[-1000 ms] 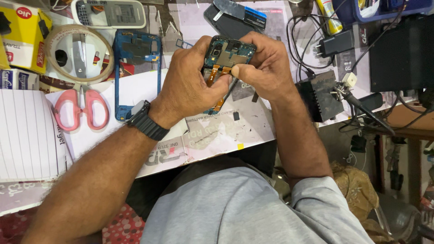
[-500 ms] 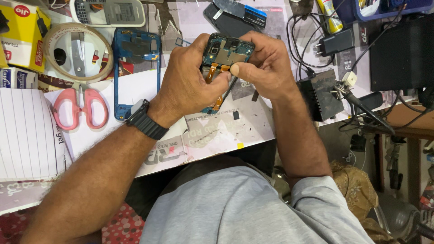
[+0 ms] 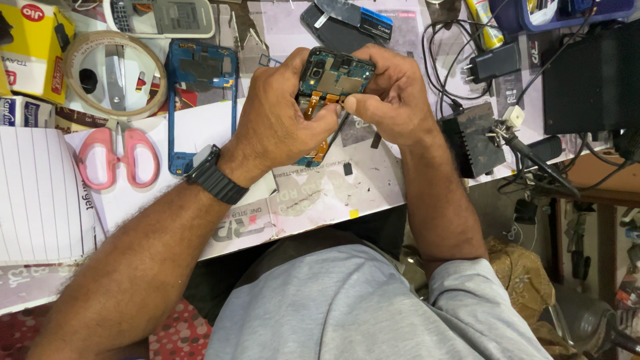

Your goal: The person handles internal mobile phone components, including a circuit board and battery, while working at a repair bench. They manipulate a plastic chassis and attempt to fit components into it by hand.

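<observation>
Both hands, left hand (image 3: 283, 120) and right hand (image 3: 393, 97), are pinching together on the opened phone (image 3: 333, 77), likely light, stiff, fragile, gripping its edges beside the orange flex ribbon (image 3: 313, 103).

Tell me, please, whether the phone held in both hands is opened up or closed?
Opened up: the blue-framed phone shows bare circuit board and orange flex cables.

bench (image 3: 373, 193) | pink scissors (image 3: 119, 160) | blue phone frame (image 3: 200, 100) | tape roll (image 3: 113, 73)

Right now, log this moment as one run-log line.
left hand: grips opened phone | right hand: pinches orange flex cable | nearby: blue phone frame, pink scissors, tape roll
</observation>
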